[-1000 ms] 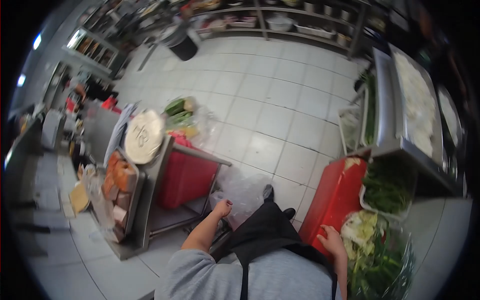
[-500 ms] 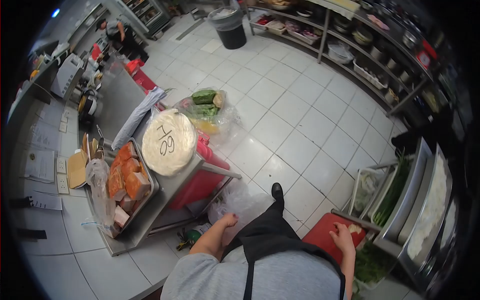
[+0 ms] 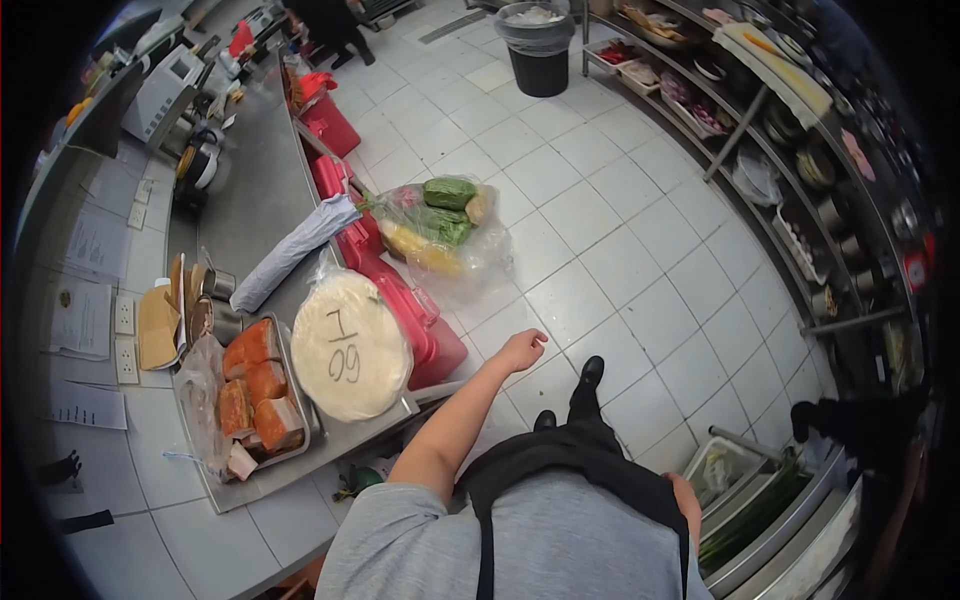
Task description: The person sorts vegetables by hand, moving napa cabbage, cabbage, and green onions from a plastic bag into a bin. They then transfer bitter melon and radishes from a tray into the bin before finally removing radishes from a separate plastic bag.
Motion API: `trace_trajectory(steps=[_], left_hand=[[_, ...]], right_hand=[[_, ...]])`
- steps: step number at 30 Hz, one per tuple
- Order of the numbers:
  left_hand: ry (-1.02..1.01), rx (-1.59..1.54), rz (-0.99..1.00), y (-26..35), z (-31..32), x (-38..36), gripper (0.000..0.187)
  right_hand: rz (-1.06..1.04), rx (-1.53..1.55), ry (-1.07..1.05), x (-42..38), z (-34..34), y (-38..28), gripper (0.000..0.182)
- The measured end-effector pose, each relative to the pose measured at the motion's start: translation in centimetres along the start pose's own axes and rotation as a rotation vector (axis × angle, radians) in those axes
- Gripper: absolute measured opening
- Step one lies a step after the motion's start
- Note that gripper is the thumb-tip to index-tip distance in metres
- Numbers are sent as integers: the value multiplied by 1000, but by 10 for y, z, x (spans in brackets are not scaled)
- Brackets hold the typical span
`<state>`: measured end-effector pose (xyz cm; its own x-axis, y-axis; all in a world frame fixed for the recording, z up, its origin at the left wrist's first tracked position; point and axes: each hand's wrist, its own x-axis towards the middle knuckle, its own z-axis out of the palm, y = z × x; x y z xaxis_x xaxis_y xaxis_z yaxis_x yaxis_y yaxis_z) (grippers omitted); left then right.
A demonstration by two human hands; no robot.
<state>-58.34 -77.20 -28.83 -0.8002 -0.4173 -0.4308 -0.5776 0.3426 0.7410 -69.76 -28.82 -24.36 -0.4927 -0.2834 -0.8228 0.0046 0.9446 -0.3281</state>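
My left hand (image 3: 523, 350) is stretched forward over the tiled floor, loosely curled, its fingers partly visible; what lies inside the curl cannot be made out. Low beside my right hip hangs my right hand (image 3: 684, 497), its fingers hidden by the apron and body. Nearest the left hand are the red bins (image 3: 435, 345) beside the steel counter. A round pale disc marked with digits (image 3: 352, 345) lies on the counter's corner, next to a tray of orange-brown meat blocks (image 3: 255, 385). Behind it is a rolled grey-white sheet (image 3: 295, 250).
A clear bag of green and yellow produce (image 3: 440, 225) lies beyond the red bins. A black trash bin (image 3: 540, 60) stands ahead. Steel shelves (image 3: 740, 130) line the right, with trays of greens (image 3: 760, 510) nearer. A person in dark clothes (image 3: 330, 25) stands far ahead.
My left hand has reached forward and up from beside my body. My right hand has drawn in to my hip. The view has shifted, and the red board on the right is out of sight.
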Motion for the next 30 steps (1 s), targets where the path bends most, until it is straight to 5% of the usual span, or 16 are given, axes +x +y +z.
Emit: trace_trajectory(steps=[5,12,15,20,23,28,30], left_hand=[[15,6,-178,4,-62,61,34],[615,30,-102,32,-285,64,29],[880,51,44,8,-391,53,24],[1105,52,-107,-14,-521,37,29],[1012,411,-233,-53,-555,42,45],[735,501,-246,-106,-563,51,69],[683,554,-237,-99,-565,56,66]], right_hand=[[-285,-261,138,106,-98,-79,43],[-604,-481,180,224,-217,-282,39],[-620,-433,159,251,-225,-377,37],[-673,-549,52,307,-179,-465,36],[-685,-615,-166,329,-139,-520,35],[-729,-734,-331,376,-84,-619,35],[-759,-763,-384,410,-56,-657,31]])
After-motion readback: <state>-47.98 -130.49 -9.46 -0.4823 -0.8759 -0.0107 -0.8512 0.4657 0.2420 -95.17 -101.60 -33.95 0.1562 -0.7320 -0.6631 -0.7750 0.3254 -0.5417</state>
